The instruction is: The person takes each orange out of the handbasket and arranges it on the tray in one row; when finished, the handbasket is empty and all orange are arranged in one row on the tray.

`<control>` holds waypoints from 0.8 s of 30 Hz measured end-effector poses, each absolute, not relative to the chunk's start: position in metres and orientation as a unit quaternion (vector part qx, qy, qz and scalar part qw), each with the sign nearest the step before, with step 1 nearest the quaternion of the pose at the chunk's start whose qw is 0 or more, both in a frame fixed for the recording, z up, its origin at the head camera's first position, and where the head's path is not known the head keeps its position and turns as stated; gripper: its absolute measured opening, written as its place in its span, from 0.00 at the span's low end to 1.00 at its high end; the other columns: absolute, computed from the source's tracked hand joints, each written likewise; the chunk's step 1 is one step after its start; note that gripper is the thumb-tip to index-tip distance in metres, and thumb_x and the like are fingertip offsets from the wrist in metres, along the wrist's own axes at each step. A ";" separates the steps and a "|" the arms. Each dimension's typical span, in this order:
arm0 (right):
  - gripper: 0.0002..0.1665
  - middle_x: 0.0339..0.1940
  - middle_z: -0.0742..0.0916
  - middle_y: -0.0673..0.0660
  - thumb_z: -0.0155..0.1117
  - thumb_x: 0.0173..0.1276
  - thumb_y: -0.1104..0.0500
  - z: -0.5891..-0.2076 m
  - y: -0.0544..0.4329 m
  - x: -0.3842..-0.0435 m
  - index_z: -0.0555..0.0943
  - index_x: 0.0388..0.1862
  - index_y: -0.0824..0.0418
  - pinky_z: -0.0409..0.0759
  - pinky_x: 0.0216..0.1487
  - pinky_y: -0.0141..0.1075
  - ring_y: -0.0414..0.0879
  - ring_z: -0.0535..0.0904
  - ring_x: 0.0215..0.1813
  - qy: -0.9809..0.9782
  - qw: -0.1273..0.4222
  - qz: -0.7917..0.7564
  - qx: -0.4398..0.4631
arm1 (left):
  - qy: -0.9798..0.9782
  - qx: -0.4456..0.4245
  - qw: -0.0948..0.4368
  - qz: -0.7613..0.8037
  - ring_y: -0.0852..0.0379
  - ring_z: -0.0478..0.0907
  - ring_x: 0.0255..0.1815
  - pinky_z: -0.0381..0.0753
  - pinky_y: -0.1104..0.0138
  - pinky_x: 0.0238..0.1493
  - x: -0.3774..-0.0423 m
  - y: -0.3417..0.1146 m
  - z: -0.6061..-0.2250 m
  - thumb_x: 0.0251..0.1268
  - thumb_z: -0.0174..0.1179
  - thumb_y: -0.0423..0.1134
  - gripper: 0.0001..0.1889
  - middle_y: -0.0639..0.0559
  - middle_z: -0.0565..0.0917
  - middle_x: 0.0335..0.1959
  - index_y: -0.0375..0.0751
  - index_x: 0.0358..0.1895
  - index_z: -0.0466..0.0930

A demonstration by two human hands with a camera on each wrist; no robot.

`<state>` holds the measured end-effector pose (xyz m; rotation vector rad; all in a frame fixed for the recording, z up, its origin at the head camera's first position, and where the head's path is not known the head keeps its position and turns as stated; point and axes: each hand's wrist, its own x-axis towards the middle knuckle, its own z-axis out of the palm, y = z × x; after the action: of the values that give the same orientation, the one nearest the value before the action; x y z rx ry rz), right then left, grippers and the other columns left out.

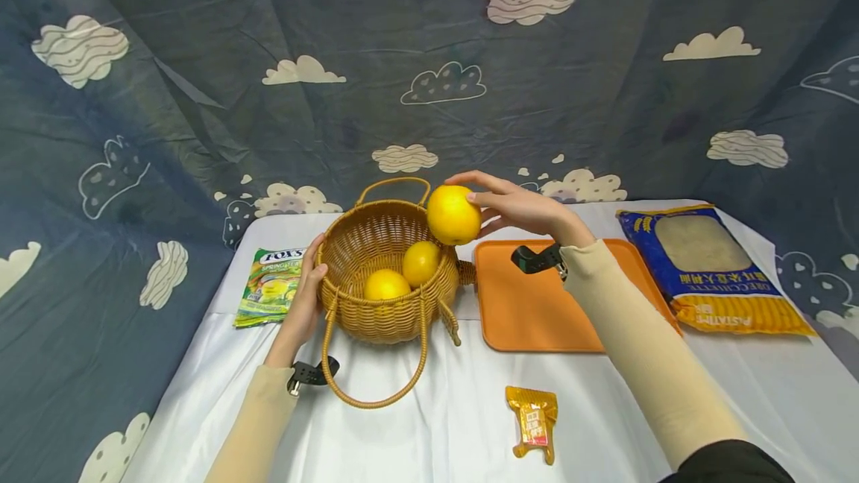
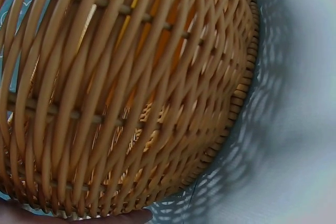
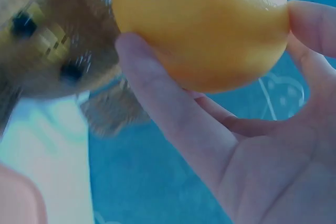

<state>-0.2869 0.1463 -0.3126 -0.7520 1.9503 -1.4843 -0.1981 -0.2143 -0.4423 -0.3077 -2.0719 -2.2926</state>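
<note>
A woven wicker basket (image 1: 376,323) with two loop handles stands on the white cloth, one handle raised at the back and one hanging down in front. Two yellow round fruits (image 1: 387,285) lie inside it. My left hand (image 1: 305,304) rests against the basket's left side, fingers along the outer wall and thumb at the rim. Over the right rim, my right hand (image 1: 517,207) holds a third yellow round fruit (image 1: 454,215) by its fingertips. In the right wrist view this smooth, glossy fruit (image 3: 199,30) sits between thumb and fingers.
To the basket's right lies an orange tray (image 1: 537,297), with a blue and yellow pasta bag (image 1: 711,267) beyond it. A green FOX'S candy bag (image 1: 268,289) lies behind my left hand. Near the front is a small golden snack packet (image 1: 532,423).
</note>
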 end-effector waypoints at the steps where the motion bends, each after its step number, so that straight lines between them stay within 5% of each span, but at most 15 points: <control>1: 0.28 0.67 0.66 0.62 0.45 0.77 0.51 -0.315 0.153 -0.286 0.57 0.74 0.50 0.76 0.54 0.54 0.61 0.77 0.55 0.734 0.280 -0.555 -0.274 | -0.668 -0.098 0.017 -0.737 0.40 0.42 0.74 0.41 0.40 0.68 -0.198 -0.215 -0.443 0.70 0.37 0.42 0.32 0.50 0.44 0.75 0.54 0.76 0.43; 12: 0.28 0.71 0.62 0.62 0.48 0.76 0.50 -0.362 0.206 -0.272 0.60 0.73 0.50 0.77 0.52 0.54 0.63 0.77 0.53 0.763 0.253 -0.566 -0.180 | -0.673 -0.096 0.019 -0.733 0.41 0.42 0.74 0.41 0.41 0.68 -0.198 -0.217 -0.443 0.70 0.38 0.43 0.32 0.49 0.44 0.75 0.54 0.76 0.43; 24: 0.31 0.65 0.65 0.70 0.46 0.77 0.50 -0.412 0.219 -0.259 0.57 0.75 0.58 0.75 0.53 0.55 0.59 0.77 0.49 0.780 0.295 -0.528 -0.162 | -0.678 -0.093 0.019 -0.729 0.40 0.42 0.74 0.42 0.40 0.68 -0.197 -0.216 -0.442 0.70 0.38 0.45 0.32 0.49 0.43 0.76 0.55 0.76 0.43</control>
<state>-0.2595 0.2192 -0.4120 -0.4301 2.0763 -1.4044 -0.1972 -0.2159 -0.4423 -0.2892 -2.1043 -2.2640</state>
